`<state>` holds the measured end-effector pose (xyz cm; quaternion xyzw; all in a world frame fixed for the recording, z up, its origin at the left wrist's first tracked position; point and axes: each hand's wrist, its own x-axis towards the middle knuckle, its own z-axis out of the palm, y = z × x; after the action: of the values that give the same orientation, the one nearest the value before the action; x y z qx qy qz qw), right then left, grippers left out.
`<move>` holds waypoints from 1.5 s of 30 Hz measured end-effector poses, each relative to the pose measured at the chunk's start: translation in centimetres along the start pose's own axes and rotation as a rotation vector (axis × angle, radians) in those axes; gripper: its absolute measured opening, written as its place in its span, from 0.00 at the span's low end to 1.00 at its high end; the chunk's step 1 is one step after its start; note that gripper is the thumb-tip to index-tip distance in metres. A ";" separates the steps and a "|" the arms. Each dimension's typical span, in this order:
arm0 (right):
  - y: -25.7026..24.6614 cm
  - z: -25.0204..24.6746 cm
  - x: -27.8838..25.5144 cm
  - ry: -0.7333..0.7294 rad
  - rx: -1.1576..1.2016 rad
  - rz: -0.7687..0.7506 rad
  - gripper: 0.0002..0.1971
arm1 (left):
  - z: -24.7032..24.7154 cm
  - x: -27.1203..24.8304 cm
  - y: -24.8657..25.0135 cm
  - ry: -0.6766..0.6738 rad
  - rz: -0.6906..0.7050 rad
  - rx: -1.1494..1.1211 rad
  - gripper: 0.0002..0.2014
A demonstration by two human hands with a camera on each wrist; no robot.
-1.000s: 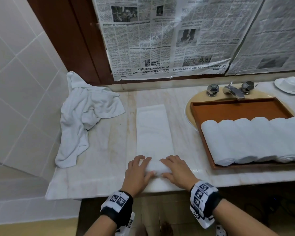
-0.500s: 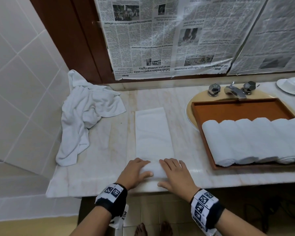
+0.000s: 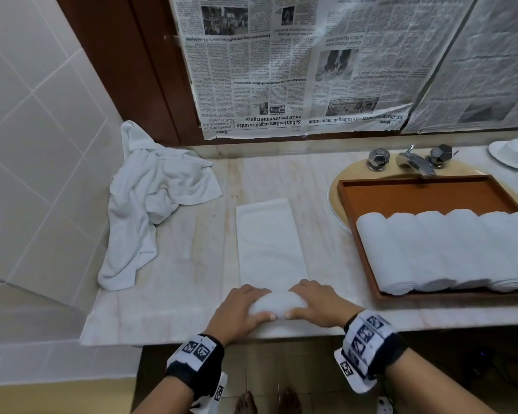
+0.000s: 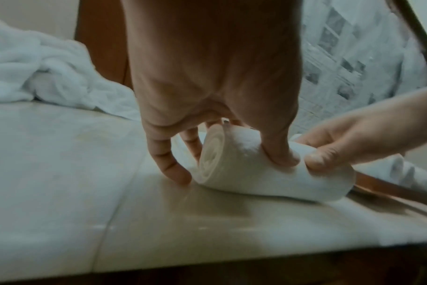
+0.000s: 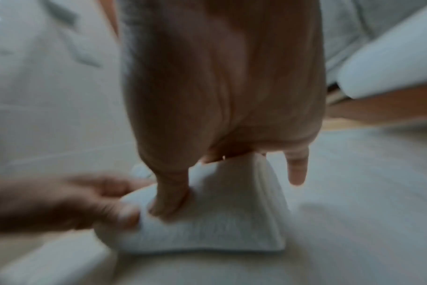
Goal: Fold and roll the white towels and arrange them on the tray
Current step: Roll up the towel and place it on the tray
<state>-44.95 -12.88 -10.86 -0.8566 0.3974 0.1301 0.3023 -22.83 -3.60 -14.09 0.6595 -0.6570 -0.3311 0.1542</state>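
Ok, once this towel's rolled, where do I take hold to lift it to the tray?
Grip the rolled towel across its middle, from above, fingers on the far side and thumbs on the near. Its spiral ends are open, so squeezing there would likely loosen it.

Half-rolled white towel point(image 3: 269, 249) lies near counter edge; rolled towels point(image 3: 449, 249) fill tray point(image 3: 425, 192).

Bare marble counter point(image 3: 189, 264) lies open between a crumpled towel heap point(image 3: 150, 201) at far left and a wooden tray point(image 3: 425, 192) blocking the right, its near half filled with rolled towels point(image 3: 449, 249).
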 end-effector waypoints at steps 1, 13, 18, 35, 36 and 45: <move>-0.2 0.7 -0.3 0.126 -0.091 -0.002 0.32 | -0.2 0.2 0.0 0.007 0.008 -0.055 0.34; -0.7 1.1 1.5 0.255 -0.182 -0.083 0.31 | 0.9 0.2 0.4 0.245 0.042 0.093 0.32; -1.0 -1.0 1.4 -0.011 -0.031 -0.014 0.31 | 0.8 -0.4 0.0 0.175 0.037 0.139 0.32; -1.3 0.6 1.2 0.164 -0.194 -0.069 0.43 | 0.6 -0.8 0.6 0.120 0.010 0.235 0.39; -1.4 0.0 1.3 0.120 -0.138 -0.059 0.40 | 0.6 -1.1 0.6 0.127 0.010 0.256 0.40; -1.1 0.6 -0.1 0.309 -0.098 -0.163 0.30 | -0.7 0.6 -0.6 -0.080 -0.073 0.027 0.41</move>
<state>-44.15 -11.83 -10.84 -0.9094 0.3617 -0.0090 0.2052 -22.03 -4.30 -14.11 0.6711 -0.6427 -0.3537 0.1070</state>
